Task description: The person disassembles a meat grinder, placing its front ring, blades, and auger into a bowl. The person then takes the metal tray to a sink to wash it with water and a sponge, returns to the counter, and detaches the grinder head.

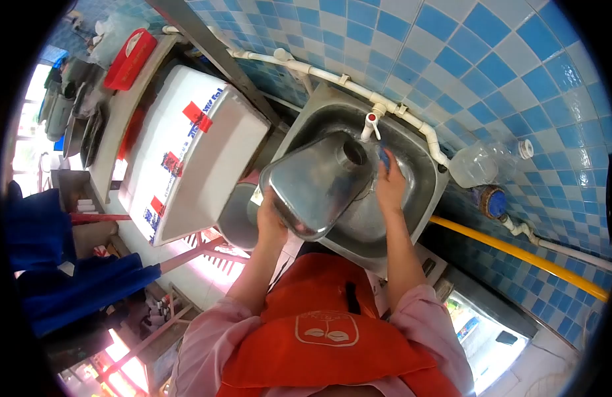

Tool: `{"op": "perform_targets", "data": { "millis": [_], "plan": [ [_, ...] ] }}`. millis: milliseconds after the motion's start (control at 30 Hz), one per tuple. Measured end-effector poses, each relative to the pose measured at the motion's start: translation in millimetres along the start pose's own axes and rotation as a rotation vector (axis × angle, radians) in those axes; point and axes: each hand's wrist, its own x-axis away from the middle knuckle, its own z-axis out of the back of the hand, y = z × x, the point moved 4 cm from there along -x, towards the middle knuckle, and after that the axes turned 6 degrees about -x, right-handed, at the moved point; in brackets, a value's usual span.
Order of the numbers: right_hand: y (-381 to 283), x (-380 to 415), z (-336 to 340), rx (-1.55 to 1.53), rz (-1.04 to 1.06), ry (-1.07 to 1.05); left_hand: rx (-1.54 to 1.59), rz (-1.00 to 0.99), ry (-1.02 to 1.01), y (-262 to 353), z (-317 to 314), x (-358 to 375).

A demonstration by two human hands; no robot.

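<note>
A metal container [312,188] with a round opening is tilted over the steel sink [422,188]. My left hand [271,215] grips its lower left side, fingers partly hidden by it. To the right of its opening, my right hand [390,182] is inside the sink area with its fingers drawn together on a small blue thing [384,157], too small to make out. Just above the opening is the white tap [370,126] with a red-centred handle. Whether water runs from it cannot be seen.
A white foam box [246,132] stands left of the sink, with a metal pot [239,215] below it. White pipes [319,71] run along the tiled wall. On the right are a clear plastic bottle [481,163], a blue-lidded jar [492,202] and a yellow pipe [517,255].
</note>
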Motion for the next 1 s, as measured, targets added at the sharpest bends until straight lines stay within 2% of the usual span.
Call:
{"op": "perform_targets", "data": {
  "millis": [100, 200, 300, 333, 467, 567, 600, 700, 800, 867, 933, 967, 1000],
  "plan": [
    [0, -4, -63, 0.192, 0.244, -0.216, -0.142, -0.121, 0.063, 7, -12, 4],
    [-18, -1, -77, 0.184, -0.084, -0.149, -0.122, -0.243, 0.107, 4, -21, 4],
    [-6, 7, -69, 0.133, -0.030, -0.168, -0.169, -0.308, 0.091, 17, -27, 5],
    [-10, 11, -59, 0.071, -0.031, -0.186, -0.229, -0.263, 0.112, 19, -21, 3],
    [-5, 14, -12, -0.088, -0.178, 0.101, -0.261, -0.248, 0.038, 31, -30, 0],
    [-48, 12, -38, 0.320, 0.520, -0.099, -0.410, -0.266, -0.027, 30, -39, -7],
    [-48, 17, -55, 0.380, 0.522, -0.189, -0.449, -0.277, -0.024, 35, -47, -4],
    [-13, -18, -65, 0.664, 0.040, -0.506, -0.381, -0.291, -0.039, 47, -54, -2],
    [36, -41, -48, -0.126, -0.509, -0.505, -0.392, -0.272, 0.041, 39, -32, -23],
    [76, -28, -43, -0.503, -0.701, -0.404, -0.221, -0.205, 0.060, 39, -23, -32],
    [104, -13, -43, -0.656, -0.789, -0.242, -0.207, -0.156, 0.154, 45, -25, -30],
    [86, -5, -43, -0.722, -0.793, -0.116, -0.227, -0.224, 0.142, 37, -21, -40],
    [71, -1, -38, -0.757, -0.837, -0.021, -0.208, -0.268, 0.043, 42, -31, -35]
  ]
}}
